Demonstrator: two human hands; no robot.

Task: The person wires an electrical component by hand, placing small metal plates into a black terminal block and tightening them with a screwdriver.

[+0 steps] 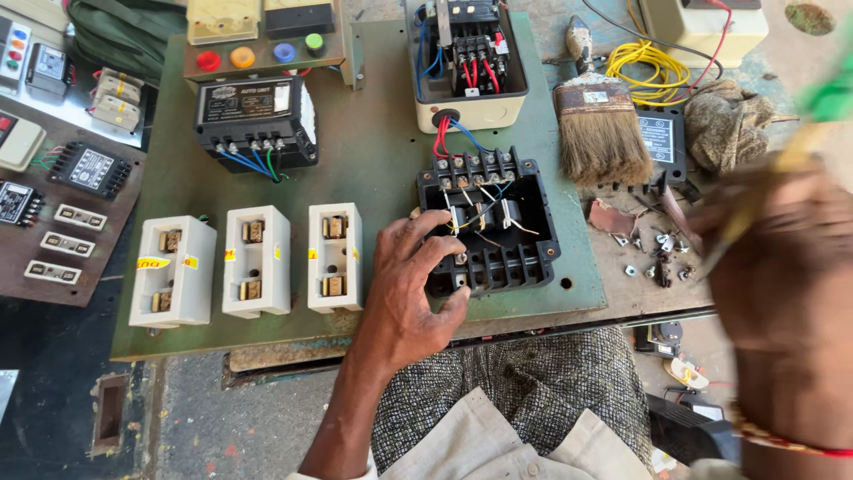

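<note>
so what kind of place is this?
Likely an electrical repair or training bench: a green panel board carries wired control units, the left hand rests on an open black terminal box, and three white fuse carriers sit alongside.

Your head camera looked steeply down from just above the green board, facing forward across it and close enough that your right hand blurred large at the right edge. Only this one view existed, so no second view shared the scene.
</note>
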